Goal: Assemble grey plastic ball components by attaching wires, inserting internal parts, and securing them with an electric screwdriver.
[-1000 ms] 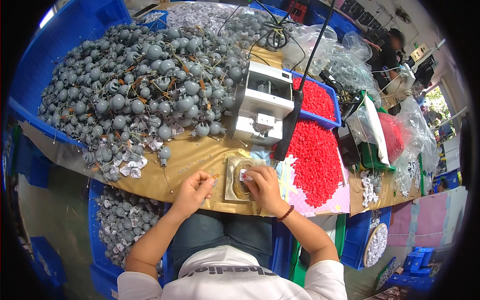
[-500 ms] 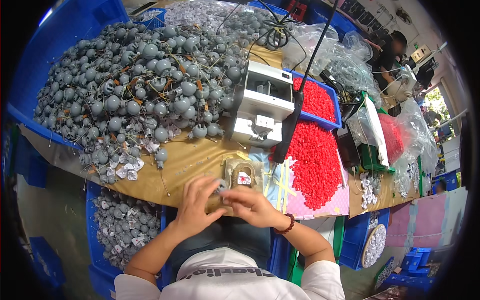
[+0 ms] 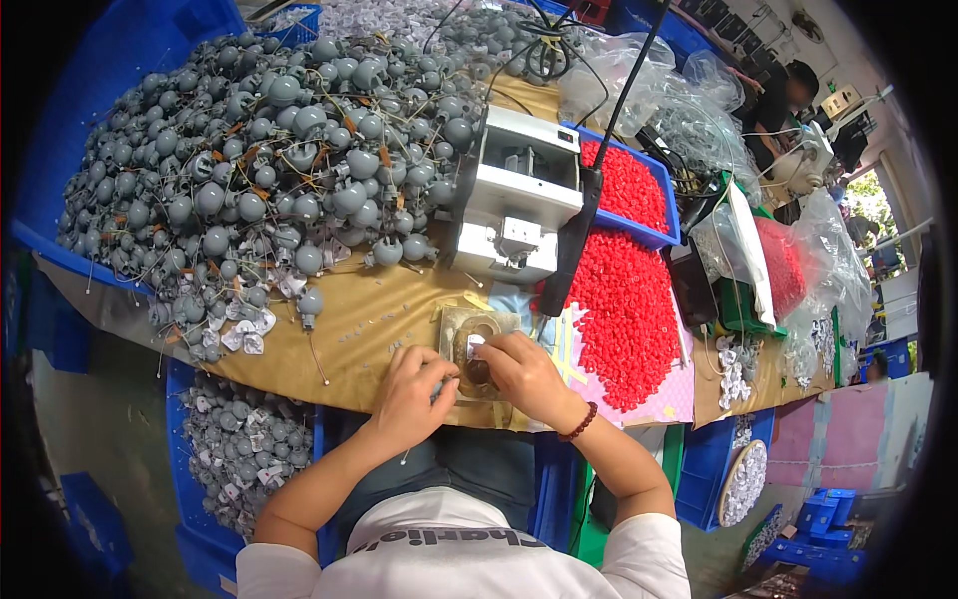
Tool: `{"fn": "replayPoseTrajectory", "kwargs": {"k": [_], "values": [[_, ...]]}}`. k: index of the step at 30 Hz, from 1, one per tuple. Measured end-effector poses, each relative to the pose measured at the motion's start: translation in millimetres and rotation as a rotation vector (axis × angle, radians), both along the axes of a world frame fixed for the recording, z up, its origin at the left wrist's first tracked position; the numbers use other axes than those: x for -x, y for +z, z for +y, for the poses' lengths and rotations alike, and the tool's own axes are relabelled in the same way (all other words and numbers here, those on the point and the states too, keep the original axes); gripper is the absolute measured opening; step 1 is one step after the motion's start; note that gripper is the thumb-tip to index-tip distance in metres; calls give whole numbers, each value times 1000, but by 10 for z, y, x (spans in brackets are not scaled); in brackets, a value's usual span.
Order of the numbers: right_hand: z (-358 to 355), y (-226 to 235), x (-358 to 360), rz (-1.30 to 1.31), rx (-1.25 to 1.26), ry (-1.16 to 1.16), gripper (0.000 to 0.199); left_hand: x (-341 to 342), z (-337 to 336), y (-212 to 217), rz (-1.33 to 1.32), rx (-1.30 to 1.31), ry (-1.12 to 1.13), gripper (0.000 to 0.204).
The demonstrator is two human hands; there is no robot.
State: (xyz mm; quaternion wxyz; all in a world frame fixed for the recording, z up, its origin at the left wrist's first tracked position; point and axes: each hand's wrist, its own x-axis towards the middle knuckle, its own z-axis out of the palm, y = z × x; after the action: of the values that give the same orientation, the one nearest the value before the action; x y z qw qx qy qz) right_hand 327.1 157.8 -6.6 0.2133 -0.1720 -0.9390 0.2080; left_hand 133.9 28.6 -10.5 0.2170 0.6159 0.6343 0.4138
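Observation:
My left hand (image 3: 411,391) is closed at the table's front edge, its fingers round a grey ball-shaped piece (image 3: 437,393). Most of that piece is hidden, and a thin wire end (image 3: 404,458) dangles below the hand. With fingertips pinched, my right hand (image 3: 532,377) grips a small white piece (image 3: 474,345) over the oval hollow of a flat block (image 3: 450,323). A dark round spot shows in the hollow beneath those fingers.
A big heap of wired grey balls (image 3: 289,150) covers the table's left side. Behind the block stands a white machine (image 3: 514,215). Small red parts (image 3: 624,319) are spread at the right, beside a blue tray (image 3: 675,238) of more. A person (image 3: 768,115) is at the far right.
My right hand has come off the grey piece and reached over the block, where it pinches the white piece. My left hand has curled its fingers and stays beside the block.

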Motion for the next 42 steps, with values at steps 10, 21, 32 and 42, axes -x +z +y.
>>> {"fn": "replayPoseTrajectory", "kwargs": {"k": [10, 21, 32, 42], "values": [[89, -75, 32, -1, -37, 39, 41, -27, 88, -26, 161, -51, -7, 11], [32, 13, -27, -129, -56, 87, 39, -30, 130, 8, 316, -21, 28, 29], [276, 18, -620, 60, 354, -216, 39, -158, 250, -152, 599, -155, -96, 38], [171, -324, -292, 165, -88, -371, 31, -142, 341, -153, 619, -240, -149, 31]]}}
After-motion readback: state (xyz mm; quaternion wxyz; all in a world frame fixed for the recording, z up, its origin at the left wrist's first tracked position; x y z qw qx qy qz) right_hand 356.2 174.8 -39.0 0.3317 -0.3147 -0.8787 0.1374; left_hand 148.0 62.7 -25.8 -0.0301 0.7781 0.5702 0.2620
